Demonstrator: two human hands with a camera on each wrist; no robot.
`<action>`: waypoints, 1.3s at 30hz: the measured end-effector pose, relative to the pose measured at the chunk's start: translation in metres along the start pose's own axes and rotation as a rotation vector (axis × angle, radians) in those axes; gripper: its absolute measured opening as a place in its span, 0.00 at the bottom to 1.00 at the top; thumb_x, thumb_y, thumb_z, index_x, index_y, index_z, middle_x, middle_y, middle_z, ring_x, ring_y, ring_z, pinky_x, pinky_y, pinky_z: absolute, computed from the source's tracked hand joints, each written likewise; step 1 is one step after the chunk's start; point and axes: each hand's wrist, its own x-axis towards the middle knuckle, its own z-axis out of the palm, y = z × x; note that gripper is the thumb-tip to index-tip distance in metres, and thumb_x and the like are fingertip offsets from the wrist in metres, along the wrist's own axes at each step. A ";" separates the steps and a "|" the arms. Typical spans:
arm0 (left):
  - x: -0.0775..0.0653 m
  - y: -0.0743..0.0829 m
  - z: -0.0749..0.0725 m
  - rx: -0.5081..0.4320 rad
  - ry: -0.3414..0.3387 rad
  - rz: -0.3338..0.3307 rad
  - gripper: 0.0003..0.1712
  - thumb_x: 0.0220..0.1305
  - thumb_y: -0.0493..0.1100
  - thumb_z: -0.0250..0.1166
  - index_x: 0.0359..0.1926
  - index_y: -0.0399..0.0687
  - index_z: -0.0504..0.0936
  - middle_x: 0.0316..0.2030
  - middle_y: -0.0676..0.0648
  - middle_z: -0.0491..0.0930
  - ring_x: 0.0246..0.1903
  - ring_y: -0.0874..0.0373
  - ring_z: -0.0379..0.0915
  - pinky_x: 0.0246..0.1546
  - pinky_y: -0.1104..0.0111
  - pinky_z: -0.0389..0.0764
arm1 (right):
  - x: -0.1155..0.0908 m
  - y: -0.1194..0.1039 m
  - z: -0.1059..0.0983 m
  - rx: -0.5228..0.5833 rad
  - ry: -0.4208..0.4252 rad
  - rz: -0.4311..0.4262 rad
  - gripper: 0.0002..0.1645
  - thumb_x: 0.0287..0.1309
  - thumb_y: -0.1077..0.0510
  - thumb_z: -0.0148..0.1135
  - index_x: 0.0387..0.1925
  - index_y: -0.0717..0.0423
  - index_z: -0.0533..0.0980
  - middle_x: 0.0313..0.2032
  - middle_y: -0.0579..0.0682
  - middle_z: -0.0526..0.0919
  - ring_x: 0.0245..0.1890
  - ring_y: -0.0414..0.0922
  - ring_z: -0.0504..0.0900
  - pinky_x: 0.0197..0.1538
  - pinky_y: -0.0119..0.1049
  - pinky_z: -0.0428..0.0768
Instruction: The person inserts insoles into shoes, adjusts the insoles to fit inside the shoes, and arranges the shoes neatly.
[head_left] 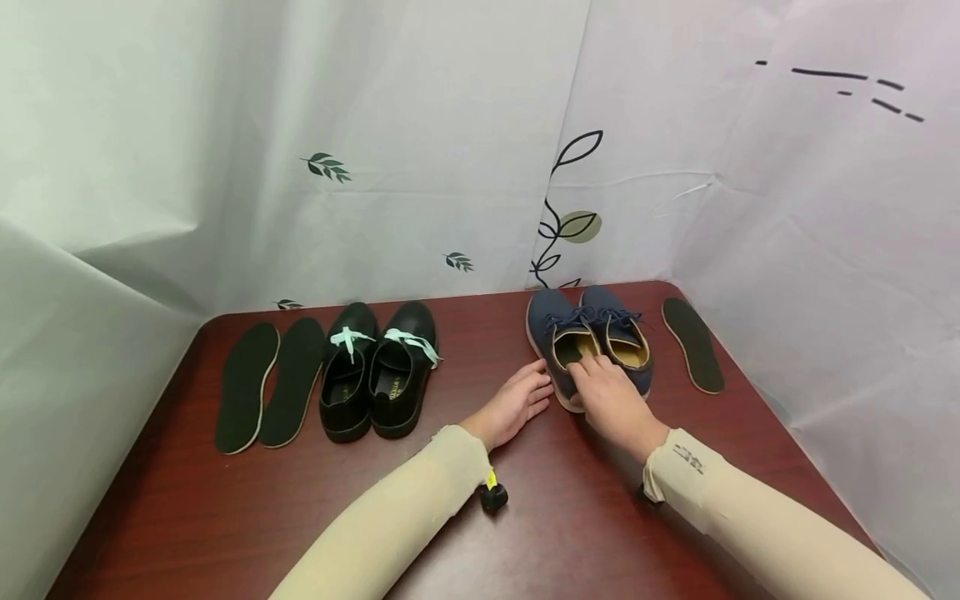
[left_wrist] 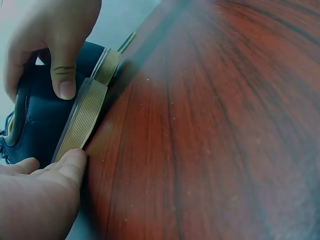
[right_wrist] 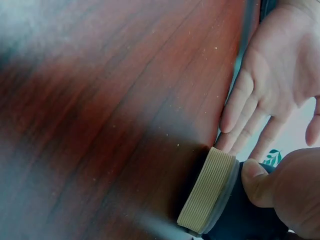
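Observation:
A pair of navy lace-up shoes stands at the back right. My right hand (head_left: 613, 407) grips the heel of the left navy shoe (head_left: 546, 315); in the left wrist view its thumb presses the outside of that shoe (left_wrist: 46, 117) while the other fingers reach over the collar into the opening. A dark surface shows inside this shoe, partly hidden by the hand. My left hand (head_left: 516, 407) lies along the shoe's left side, fingers fairly straight and touching near the ribbed tan sole (left_wrist: 84, 120). Close beside is the right navy shoe (head_left: 618, 321), its inside tan.
A dark insole (head_left: 692, 343) lies near the right table edge. To the left stand a left black shoe (head_left: 341, 408) and a right black shoe (head_left: 401, 404) with pale laces, then two more dark insoles, the inner insole (head_left: 291, 383) and outer insole (head_left: 246, 387). Curtains surround the table (head_left: 225, 517).

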 end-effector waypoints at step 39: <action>-0.098 0.021 -0.044 0.496 -0.142 0.293 0.21 0.73 0.33 0.53 0.64 0.31 0.74 0.62 0.24 0.77 0.60 0.33 0.76 0.63 0.38 0.75 | -0.013 0.043 -0.023 -0.016 0.072 0.069 0.33 0.49 0.48 0.70 0.56 0.59 0.76 0.48 0.61 0.83 0.46 0.60 0.79 0.47 0.58 0.84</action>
